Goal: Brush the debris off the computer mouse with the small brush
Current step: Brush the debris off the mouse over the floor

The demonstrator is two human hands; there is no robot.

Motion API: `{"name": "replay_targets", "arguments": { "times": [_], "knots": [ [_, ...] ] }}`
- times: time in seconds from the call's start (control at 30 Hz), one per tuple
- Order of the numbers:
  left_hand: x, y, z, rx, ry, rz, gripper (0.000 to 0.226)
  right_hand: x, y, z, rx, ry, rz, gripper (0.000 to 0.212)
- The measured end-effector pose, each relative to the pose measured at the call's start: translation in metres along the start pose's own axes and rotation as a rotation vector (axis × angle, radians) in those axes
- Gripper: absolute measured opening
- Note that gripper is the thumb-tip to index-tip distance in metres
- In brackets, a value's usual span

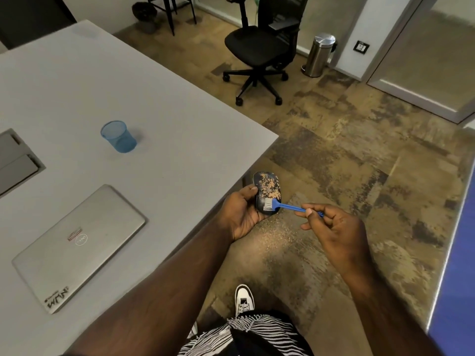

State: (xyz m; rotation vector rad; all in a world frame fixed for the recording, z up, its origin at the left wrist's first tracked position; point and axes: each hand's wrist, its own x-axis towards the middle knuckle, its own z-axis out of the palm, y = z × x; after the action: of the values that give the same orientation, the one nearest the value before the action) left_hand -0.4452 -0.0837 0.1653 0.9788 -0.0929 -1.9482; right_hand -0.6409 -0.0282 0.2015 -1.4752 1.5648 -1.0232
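You are holding a dark computer mouse (266, 194) in the air just past the corner of the tabletop (154, 119), out over the floor (347, 155), with its top turned up toward you. Tan debris (270, 185) speckles much of the upper surface, thickest toward the far end and the right side. The near end, where a light label reads Lenovo, looks mostly clear. Your left hand (241, 214) cradles the mouse from below and from the left, its grip closed around the body with the thumb pressed on the left edge. Your right hand (331, 227) pinches the thin handle of a small blue brush (288, 206) between thumb and fingertips, a closed grip near the handle's end. The pale bristles rest on the near end of the mouse, beside the label. A scatter of tan grains lies on the floor directly beneath your hands. On the tabletop to your left sit a closed silver laptop (77, 247) and, farther back, a blue mesh cup (119, 136), both well apart from the mouse. Likely risks: holding so far back on the slim handle may let the brush twist or slip, and hard strokes toward you could flick grit onto your patterned clothing or white shoe (244, 299) below.
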Motion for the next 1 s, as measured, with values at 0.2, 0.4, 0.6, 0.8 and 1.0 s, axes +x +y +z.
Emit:
{"name": "replay_targets", "arguments": {
  "times": [0.2,0.4,0.6,0.8,1.0],
  "knots": [
    [0.014,-0.012,0.015,0.012,-0.001,-0.03,0.029,0.009,0.013,-0.017,-0.016,0.084,0.044,0.022],
    [0.022,-0.02,0.023,0.001,0.003,-0.055,0.029,0.019,0.031,-0.042,-0.067,0.209,0.111,0.018],
    [0.03,-0.023,0.025,-0.016,0.018,-0.05,0.032,0.012,0.034,-0.048,0.078,0.128,0.071,0.022],
    [0.029,-0.023,0.027,-0.026,0.013,-0.055,0.034,0.017,0.035,-0.05,-0.006,0.216,0.146,0.018],
    [0.028,-0.022,0.029,-0.03,0.001,-0.051,0.037,0.011,0.027,-0.046,-0.013,0.12,0.085,0.026]
  ]
}}
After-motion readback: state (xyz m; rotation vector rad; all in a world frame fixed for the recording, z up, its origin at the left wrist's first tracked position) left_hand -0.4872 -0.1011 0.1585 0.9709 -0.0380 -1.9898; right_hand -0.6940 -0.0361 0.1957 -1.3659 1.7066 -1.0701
